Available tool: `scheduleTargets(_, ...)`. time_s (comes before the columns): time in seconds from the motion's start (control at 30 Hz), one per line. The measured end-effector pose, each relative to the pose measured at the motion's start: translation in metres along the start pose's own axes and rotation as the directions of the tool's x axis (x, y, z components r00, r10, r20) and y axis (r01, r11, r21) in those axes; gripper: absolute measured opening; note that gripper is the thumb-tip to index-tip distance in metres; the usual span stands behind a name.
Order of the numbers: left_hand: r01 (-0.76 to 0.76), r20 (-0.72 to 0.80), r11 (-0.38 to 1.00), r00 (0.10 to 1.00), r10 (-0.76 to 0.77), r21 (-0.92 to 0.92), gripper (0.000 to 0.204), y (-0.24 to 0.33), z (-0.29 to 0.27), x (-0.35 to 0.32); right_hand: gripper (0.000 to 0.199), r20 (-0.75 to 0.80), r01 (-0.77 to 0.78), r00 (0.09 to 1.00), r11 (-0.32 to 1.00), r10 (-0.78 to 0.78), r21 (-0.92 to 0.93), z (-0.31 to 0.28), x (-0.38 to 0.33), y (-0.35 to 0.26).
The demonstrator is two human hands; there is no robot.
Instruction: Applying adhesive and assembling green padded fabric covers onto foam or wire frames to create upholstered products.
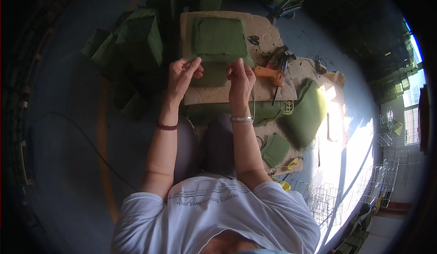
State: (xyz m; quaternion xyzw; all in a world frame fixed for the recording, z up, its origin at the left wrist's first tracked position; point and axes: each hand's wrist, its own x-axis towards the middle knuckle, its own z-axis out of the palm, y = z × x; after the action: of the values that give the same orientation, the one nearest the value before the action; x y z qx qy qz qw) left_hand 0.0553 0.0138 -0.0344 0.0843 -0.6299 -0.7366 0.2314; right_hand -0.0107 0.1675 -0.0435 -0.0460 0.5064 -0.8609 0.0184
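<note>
Plainly, the green fabric panel [219, 36] lies at the upper centre of the frame, just beyond both my grips; my left grip [186, 70] is closed, thumb against fingers, at its lower left, and my right grip [241, 73] is curled likewise at its lower right; both seem to pinch the near edge, though the fingers hide part of the contact; the panel is a little longer across the frame than up it, so its long axis runs parallel to the line between my grips; neither one is clearly nearer. It lies over the brown-topped table [266, 23]; a narrow strip of brown shows along its left edge, a wider one at its upper right, around the black scissors [253, 40]; there the room opens out, while the orange glue gun [268, 73] sits just right of my right grip, hemming that side; green fabric containers [140, 40] crowd the upper left of the frame, past the table's edge.
</note>
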Motion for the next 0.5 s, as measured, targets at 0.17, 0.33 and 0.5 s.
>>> scheduleTargets(0.17,0.088,0.003,0.995,0.996,-0.088,-0.035,0.028,-0.002,0.014,0.002,0.022,0.008,0.041,0.999,0.998,-0.041,-0.047,-0.003,0.006,0.000)
scheduleTargets(0.33,0.020,-0.011,1.000,1.000,-0.020,0.020,0.028,-0.003,0.015,0.001,0.017,-0.019,0.080,0.996,0.992,-0.083,-0.094,0.003,0.006,-0.005)
scheduleTargets(0.5,-0.010,-0.032,0.999,0.999,0.011,0.037,0.028,0.000,0.022,0.001,0.018,-0.006,0.096,0.995,0.988,-0.097,-0.123,-0.004,0.008,-0.002)
